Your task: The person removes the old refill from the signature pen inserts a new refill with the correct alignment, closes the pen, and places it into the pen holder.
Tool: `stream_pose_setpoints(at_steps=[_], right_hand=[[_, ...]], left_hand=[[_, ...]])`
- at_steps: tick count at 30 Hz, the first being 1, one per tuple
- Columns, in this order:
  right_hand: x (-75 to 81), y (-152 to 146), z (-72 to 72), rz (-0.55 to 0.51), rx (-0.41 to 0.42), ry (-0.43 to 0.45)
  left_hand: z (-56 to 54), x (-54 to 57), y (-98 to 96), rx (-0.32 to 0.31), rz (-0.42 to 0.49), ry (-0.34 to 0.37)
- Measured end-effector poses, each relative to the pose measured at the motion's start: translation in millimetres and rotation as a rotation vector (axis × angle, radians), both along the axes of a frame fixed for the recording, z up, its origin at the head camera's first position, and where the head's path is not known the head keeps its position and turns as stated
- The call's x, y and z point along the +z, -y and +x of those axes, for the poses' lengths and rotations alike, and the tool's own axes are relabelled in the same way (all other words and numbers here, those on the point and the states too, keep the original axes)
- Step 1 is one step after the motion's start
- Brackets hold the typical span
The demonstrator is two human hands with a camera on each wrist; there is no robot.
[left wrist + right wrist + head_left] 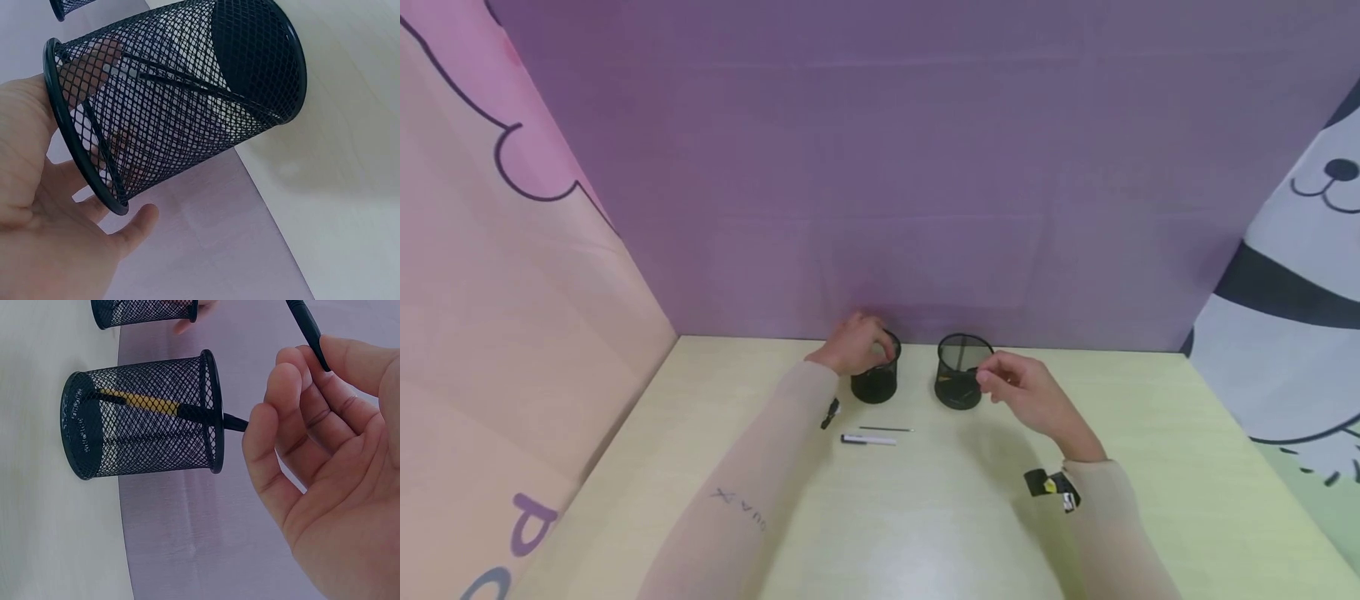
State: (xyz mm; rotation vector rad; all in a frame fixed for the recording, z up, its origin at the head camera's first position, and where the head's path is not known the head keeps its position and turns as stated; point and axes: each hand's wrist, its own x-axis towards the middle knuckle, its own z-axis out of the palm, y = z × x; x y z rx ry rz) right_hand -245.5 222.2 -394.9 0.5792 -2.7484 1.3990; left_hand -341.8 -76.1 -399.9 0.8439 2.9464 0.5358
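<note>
My left hand [859, 346] reaches over the rim of the left black mesh pen cup [874, 387]. In the left wrist view a digit dips inside that cup [181, 94], beside the pale end of a slim dark stick [200, 84]; I cannot tell whether it is pinched. My right hand [337, 444] pinches a slim black tapered pen [304, 325] between thumb and fingertips, beside the rim of the right mesh cup [958, 392]. A yellow-and-black pen [153, 404] leans inside the right cup, its dark end sticking out past the rim.
In front of the left cup, a white pen with a black end [868, 440] and a thin dark rod [886, 429] lie on the pale table [880, 517]. A purple cloth backdrop [880, 167] rises behind the cups, with printed panels [1285, 333] at both sides.
</note>
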Motion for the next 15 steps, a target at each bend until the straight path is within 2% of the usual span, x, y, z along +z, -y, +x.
stream_pose_setpoints(at_steps=[8,12,15], right_hand=[[0.8,0.0,-0.3,0.007,-0.001,-0.001],[1.0,0.1,-0.4,0.011,-0.001,-0.002],[0.9,0.5,-0.4,0.012,-0.002,-0.001]], left_hand=[[-2.4,2.3,8.5,-0.008,0.108,-0.001],[-3.1,4.0,13.5,-0.034,0.221,-0.004],[-0.9,6.3,16.5,-0.038,0.344,0.017]])
